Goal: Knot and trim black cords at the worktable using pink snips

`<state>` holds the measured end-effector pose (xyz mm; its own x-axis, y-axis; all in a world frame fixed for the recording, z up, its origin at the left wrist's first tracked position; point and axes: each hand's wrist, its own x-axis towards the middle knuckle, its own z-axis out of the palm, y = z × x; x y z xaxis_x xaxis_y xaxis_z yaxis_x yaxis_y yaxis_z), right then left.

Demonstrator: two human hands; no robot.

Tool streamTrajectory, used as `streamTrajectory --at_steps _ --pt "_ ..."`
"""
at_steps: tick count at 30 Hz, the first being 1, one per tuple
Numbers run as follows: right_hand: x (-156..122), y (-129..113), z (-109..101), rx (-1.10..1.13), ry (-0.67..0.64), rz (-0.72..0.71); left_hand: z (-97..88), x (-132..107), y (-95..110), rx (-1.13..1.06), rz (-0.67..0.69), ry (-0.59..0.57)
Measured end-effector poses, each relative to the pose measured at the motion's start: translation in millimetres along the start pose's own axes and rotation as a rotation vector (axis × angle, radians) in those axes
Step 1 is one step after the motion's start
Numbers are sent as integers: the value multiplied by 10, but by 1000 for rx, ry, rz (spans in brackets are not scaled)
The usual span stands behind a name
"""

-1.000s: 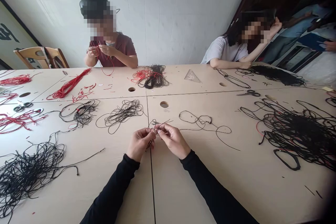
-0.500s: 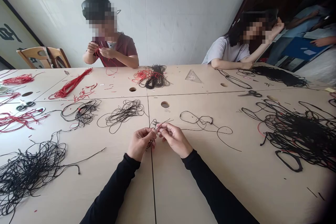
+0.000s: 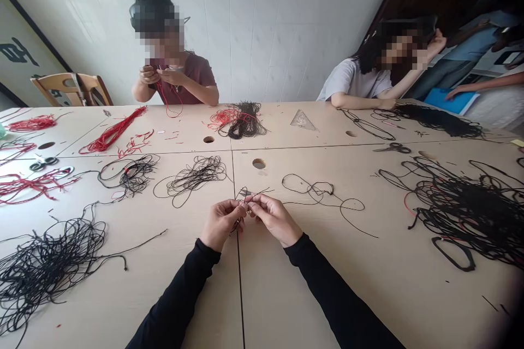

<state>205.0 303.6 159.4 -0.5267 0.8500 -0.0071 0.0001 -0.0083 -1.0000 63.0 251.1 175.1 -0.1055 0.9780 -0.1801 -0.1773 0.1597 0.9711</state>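
My left hand (image 3: 224, 222) and my right hand (image 3: 275, 218) meet at the middle of the table, both pinching a thin black cord (image 3: 262, 192). Its loops and loose ends stick out above the fingertips, and a small loop hangs beneath my left fingers. The part between the fingertips is mostly hidden. Just behind the hands a small grey blade-like tip shows; what it belongs to I cannot make out. Right of my right hand lies a loosely looped black cord (image 3: 319, 191). Beyond my left hand rests a coil of black cord (image 3: 196, 177).
Large heaps of black cord lie at left (image 3: 53, 262) and right (image 3: 475, 207). Scissors (image 3: 392, 148), red cord bundles (image 3: 114, 131) and a clear triangular packet (image 3: 302, 120) are farther back. A round hole (image 3: 258, 163) pierces the tabletop. Two people sit opposite; one handles red cord.
My hands stay together on the black cord, with only slight finger movement. The view has shifted a little. At the far right, a person's blue folder has moved lower and leftward.
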Motion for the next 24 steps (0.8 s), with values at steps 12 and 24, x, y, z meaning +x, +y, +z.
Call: streamTrajectory --at_steps 12,24 --pt "-2 -59 15 121 45 53 4 -8 2 18 16 6" --pt "-18 -63 16 218 56 96 -24 4 -44 -8 3 -11"
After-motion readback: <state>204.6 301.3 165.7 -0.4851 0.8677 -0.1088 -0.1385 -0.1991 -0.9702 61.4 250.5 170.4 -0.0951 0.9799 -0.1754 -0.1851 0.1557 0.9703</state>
